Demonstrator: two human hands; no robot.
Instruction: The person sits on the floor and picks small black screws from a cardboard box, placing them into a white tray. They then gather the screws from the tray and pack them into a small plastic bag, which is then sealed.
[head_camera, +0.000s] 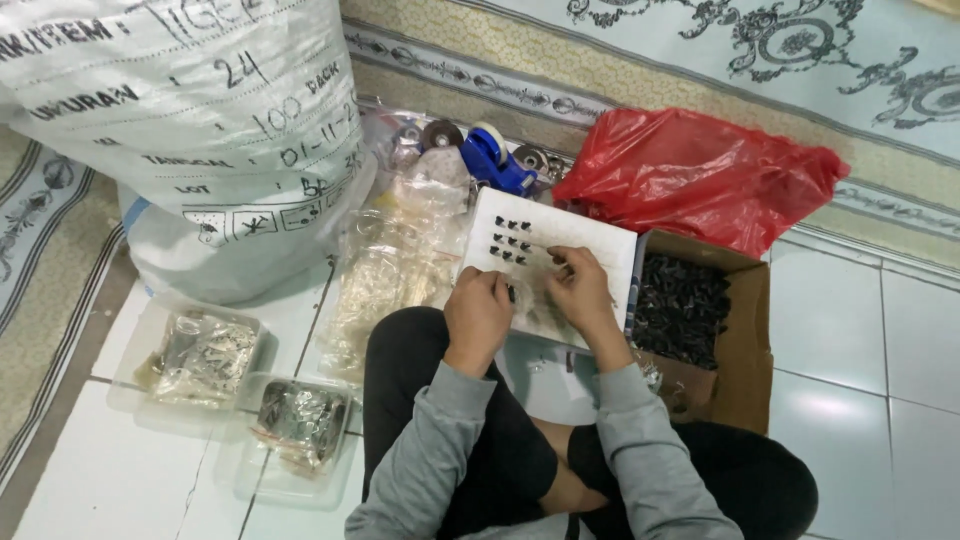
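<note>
Your L hand (478, 312) & R hand (578, 290) rest on white card (590, 240); fingers curled, pinching small black clips (510, 240), can't tell exactly.

The small black pieces (511, 240) laid in rows on the white rectangular card (590, 238) are too small to identify. The left hand (478, 315) covers whatever its curled fingers pinch, and the right hand (580, 290) hides part of the card. The big white woven sack (180, 110) is cut off by the top and left edges. The heap in the brown cardboard box (745, 350) blurs into dark bits.
</note>
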